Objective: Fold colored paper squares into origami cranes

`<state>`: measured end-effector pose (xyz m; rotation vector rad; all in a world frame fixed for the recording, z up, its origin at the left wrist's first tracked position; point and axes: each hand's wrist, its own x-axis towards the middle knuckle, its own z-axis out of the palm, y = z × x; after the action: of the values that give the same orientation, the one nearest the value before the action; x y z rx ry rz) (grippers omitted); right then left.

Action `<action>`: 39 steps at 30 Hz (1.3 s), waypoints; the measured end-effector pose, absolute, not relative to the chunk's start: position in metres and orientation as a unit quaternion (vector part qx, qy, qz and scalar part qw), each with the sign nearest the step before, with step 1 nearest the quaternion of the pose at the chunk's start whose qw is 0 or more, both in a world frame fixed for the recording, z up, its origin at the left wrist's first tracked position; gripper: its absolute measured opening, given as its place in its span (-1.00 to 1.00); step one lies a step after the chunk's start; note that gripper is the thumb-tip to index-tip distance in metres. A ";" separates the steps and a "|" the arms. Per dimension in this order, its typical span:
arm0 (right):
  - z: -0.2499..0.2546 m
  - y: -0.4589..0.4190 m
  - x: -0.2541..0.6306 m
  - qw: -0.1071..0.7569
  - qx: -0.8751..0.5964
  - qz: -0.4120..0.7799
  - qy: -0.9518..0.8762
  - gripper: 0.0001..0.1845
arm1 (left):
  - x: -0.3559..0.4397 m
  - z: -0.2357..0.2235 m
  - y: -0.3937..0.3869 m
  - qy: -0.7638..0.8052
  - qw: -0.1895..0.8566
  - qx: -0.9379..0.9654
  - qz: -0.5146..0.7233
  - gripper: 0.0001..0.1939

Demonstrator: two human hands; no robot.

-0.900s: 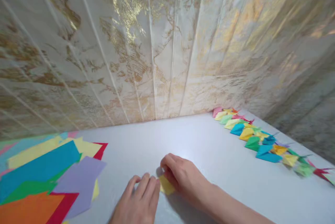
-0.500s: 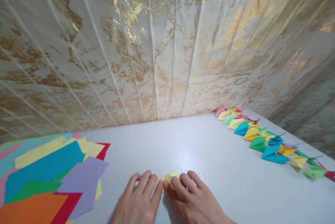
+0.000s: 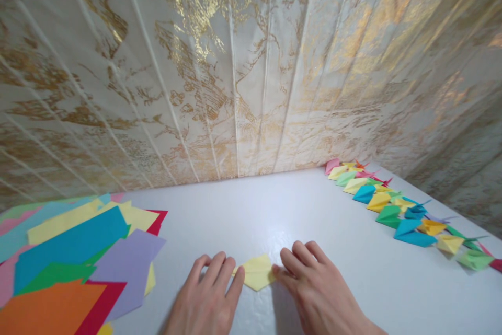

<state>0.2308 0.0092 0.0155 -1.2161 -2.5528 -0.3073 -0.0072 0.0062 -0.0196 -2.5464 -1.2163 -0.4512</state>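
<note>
On the white surface (image 3: 235, 209), my two hands' fingers pinch one yellow paper (image 3: 258, 272) at opposite ends.

Half a second ago, your right hand (image 3: 319, 288) nearly met your left hand (image 3: 206, 293) over the yellow paper (image 3: 257, 273). Now: right hand shifted rightward, gap between your hands wider; paper's middle uncovered, its crosswise crease and lower point exposed.

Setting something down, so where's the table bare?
Bare table: between sheets and folded pieces, beyond left hand and right hand; also between right hand and folded pieces. Crowded: left side, along right edge, around yellow paper.
</note>
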 end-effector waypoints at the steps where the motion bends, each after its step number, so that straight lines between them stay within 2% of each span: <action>1: 0.020 0.010 0.235 0.128 -0.440 -0.087 -0.885 -0.91 | -0.008 -0.023 0.008 -0.423 0.143 -0.879 -0.166 -0.66; 4: 0.033 0.014 0.239 0.098 -0.467 -0.004 -0.879 -0.86 | -0.009 -0.017 0.013 -0.420 0.109 -0.886 -0.163 -0.68; 8: 0.036 0.021 0.220 0.102 -0.424 0.125 -0.891 -0.65 | -0.010 0.008 0.018 -0.424 -0.012 -0.894 -0.146 -0.79; 11: 0.025 0.028 0.200 0.080 -0.409 0.142 -0.898 -0.51 | -0.010 0.014 0.021 -0.434 -0.055 -0.883 -0.169 -0.81; 14: 0.020 0.034 0.189 0.087 -0.398 0.098 -0.908 -0.78 | -0.010 0.007 0.024 -0.430 -0.077 -0.878 -0.197 -0.92; 16: 0.024 0.038 0.186 0.091 -0.406 0.088 -0.905 -0.90 | -0.011 0.003 0.027 -0.428 -0.091 -0.872 -0.219 -0.89; 19: 0.040 0.041 0.187 0.079 -0.452 0.177 -0.871 -0.82 | -0.011 0.002 0.030 -0.436 -0.120 -0.859 -0.240 -0.75; 22: 0.051 0.045 0.188 0.089 -0.489 0.285 -0.820 -0.83 | -0.010 0.003 0.031 -0.446 -0.147 -0.851 -0.236 -0.74; 28: 0.037 0.053 0.187 0.118 -0.460 0.239 -0.847 -0.87 | -0.007 0.005 0.030 -0.442 -0.102 -0.864 -0.218 -0.82; 39: 0.033 0.055 0.188 0.132 -0.407 0.259 -0.866 -0.80 | -0.015 0.019 0.036 -0.484 -0.182 -0.837 -0.180 -0.80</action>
<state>0.1883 0.0551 0.0332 -1.1815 -2.5122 0.7510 -0.0154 0.0363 0.0194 -2.9849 -1.7270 -0.6424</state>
